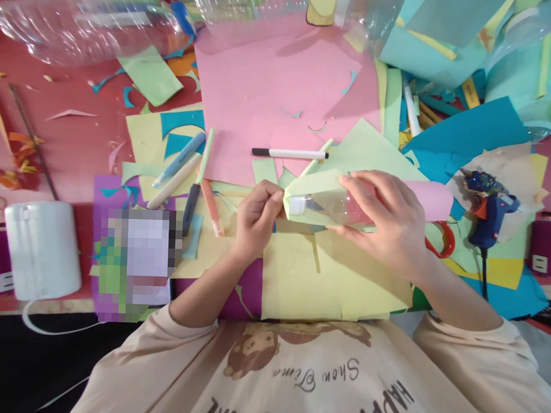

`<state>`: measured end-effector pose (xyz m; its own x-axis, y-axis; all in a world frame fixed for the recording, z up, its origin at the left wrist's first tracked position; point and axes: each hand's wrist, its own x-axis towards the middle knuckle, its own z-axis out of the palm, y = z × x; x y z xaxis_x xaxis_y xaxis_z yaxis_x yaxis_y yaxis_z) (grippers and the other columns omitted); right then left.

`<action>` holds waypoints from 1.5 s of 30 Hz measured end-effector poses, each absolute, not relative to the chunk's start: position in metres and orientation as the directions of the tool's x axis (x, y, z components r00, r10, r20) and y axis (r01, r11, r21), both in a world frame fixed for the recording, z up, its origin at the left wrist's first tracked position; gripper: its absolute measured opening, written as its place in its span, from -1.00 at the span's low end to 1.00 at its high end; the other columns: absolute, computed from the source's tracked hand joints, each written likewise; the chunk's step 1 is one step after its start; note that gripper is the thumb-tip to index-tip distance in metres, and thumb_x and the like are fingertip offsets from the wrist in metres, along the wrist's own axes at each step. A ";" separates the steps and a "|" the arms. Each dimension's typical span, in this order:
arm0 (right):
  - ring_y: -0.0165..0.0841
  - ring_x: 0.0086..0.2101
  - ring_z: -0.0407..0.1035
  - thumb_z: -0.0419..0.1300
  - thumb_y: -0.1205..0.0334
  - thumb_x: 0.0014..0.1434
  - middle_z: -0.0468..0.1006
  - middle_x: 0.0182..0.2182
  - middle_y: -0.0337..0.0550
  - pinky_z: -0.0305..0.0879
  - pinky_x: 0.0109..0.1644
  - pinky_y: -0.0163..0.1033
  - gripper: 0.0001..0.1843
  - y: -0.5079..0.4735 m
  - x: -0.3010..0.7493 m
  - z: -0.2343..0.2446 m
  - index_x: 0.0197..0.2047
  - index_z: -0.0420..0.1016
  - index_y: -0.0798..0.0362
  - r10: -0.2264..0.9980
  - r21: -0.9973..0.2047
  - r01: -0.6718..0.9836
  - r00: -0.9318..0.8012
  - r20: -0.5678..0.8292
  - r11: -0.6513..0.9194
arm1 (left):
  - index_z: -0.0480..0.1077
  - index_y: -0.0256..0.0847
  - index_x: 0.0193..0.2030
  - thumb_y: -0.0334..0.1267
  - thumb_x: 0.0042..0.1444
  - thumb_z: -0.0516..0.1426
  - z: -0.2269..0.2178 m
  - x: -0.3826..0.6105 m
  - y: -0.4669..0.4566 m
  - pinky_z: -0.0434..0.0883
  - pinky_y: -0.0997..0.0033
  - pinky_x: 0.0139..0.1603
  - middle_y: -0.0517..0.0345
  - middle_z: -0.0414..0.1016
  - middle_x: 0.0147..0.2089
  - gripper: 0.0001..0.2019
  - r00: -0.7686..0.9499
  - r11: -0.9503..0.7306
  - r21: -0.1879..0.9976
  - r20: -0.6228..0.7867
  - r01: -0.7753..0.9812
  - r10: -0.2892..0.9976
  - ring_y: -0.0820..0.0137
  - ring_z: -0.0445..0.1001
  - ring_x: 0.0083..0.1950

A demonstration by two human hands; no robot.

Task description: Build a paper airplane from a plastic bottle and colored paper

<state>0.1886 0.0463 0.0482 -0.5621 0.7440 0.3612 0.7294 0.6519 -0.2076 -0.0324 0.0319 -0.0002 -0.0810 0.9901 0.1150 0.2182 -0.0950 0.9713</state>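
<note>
A clear plastic bottle [329,207] lies on its side in front of me, its white cap toward the left. Pink paper [432,200] covers its right part, and a folded pale green paper strip [319,185] runs along the neck end. My left hand [257,217] is closed, thumb and finger pinching the strip's tip just past the cap. Around the bottle's body curves my right hand [386,219], thumb below and fingers above, its fingertips pressing the green paper against the side.
A black-and-white marker [290,153] lies beyond the bottle. On the right are a blue glue gun [487,220] and red-handled scissors [443,239]. A utility knife [192,206], pens and paper scraps lie left. Large bottles [92,28] line the far side.
</note>
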 end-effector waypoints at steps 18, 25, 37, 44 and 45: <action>-0.12 -0.08 0.41 0.34 0.04 0.09 0.51 -0.08 0.08 0.40 0.02 0.00 -0.24 0.059 0.193 0.052 0.27 0.22 0.16 0.725 -0.140 0.715 -0.649 0.228 0.685 | 0.32 -0.08 -0.02 -0.02 0.03 0.26 -0.001 -0.029 0.036 0.47 0.41 -0.16 0.13 0.51 -0.17 -0.59 0.058 0.093 0.990 -0.087 -0.110 0.994 0.34 0.53 -0.13; -0.03 -0.03 0.41 0.29 -0.03 0.13 0.49 -0.03 0.14 0.40 0.03 0.07 -0.24 0.092 0.210 0.065 0.29 0.23 0.16 0.751 -0.122 0.755 -0.595 0.286 0.645 | 0.34 -0.13 -0.07 -0.11 0.09 0.14 0.002 -0.032 0.041 0.48 0.39 -0.22 0.07 0.57 -0.15 -0.72 -0.073 0.153 0.959 -0.175 -0.240 0.982 0.29 0.57 -0.11; -0.05 0.27 0.10 0.05 0.19 0.32 0.23 0.30 0.03 0.09 0.33 0.06 -0.46 0.176 0.159 0.059 0.30 0.16 0.19 0.782 0.026 0.803 -0.586 0.211 0.595 | 0.36 -0.22 -0.14 -0.22 0.08 0.05 -0.002 -0.028 0.039 0.55 0.17 -0.15 0.08 0.61 -0.29 -0.78 0.050 0.342 0.876 -0.347 -0.341 0.937 0.22 0.61 -0.16; -0.16 -0.12 0.41 0.22 0.11 0.19 0.53 -0.20 -0.09 0.39 -0.02 -0.04 -0.77 0.149 0.143 0.023 -0.17 0.52 0.08 0.716 -0.115 0.706 -0.691 0.103 0.698 | 0.35 -0.14 -0.05 -0.14 0.11 0.07 -0.003 -0.027 0.040 0.52 0.26 -0.22 0.15 0.56 -0.33 -0.72 0.056 0.319 0.899 -0.318 -0.300 0.947 0.27 0.58 -0.21; -0.17 -0.12 0.41 0.22 0.14 0.20 0.53 -0.21 -0.10 0.38 -0.02 -0.05 -0.81 0.146 0.144 0.019 -0.19 0.52 0.08 0.713 -0.138 0.700 -0.694 0.105 0.701 | 0.35 -0.13 -0.07 -0.13 0.13 0.07 -0.004 -0.026 0.040 0.49 0.30 -0.25 0.18 0.53 -0.38 -0.75 0.056 0.305 0.912 -0.301 -0.275 0.952 0.29 0.56 -0.25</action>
<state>0.1443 0.1459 0.0189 -0.6936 0.7126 0.1050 0.6995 0.7012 -0.1378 -0.0264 0.0396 -0.0038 0.0561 0.9519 -0.3011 -0.2753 0.3047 0.9118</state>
